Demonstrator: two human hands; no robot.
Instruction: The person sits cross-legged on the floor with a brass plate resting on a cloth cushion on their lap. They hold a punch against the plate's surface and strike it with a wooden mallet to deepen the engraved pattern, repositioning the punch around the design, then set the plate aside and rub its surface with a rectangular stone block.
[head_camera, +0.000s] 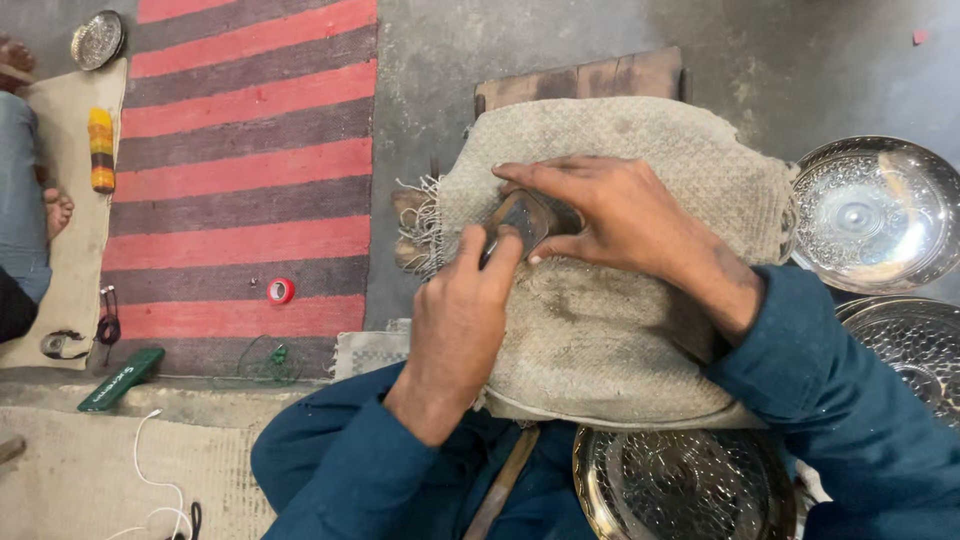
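At the middle of the floor, seen from above the seated person's lap:

Work surface: a coarse grey-beige woven cloth (640, 330) draped over a mound, with a wooden block (585, 78) showing beyond its far edge.

Held object: a small dark metal piece (525, 218), oblong and dull, lying on the upper left part of the cloth. Its long axis runs diagonally, from lower left near the person to upper right away from them.

Left hand (462, 315): comes up from below, fingers curled closed, thumb and forefinger tips pinching the near lower end of the dark metal piece.

Right hand (620, 215): reaches in from the right, fingers extended leftward over the piece, thumb beneath, clamping its far upper end against the cloth.

Key relation: the piece lies directly between the two hands, touching both; the left hand sits on the nearer end, the right hand covers the farther end, so neither has to reach.

Sleeves: dark teal (830, 400), both forearms resting close to the mound.

Surroundings, right: embossed silver-coloured plates, one (875, 215) just beside the cloth, another (915, 355) below it, a third (680, 485) by the person's knee.

Surroundings, left: a red and grey striped rug (240, 150) carrying a small red tape roll (281, 290); a green flat case (122, 378) lies near its lower corner.

Far left: another person's bare foot (57, 208), well apart.
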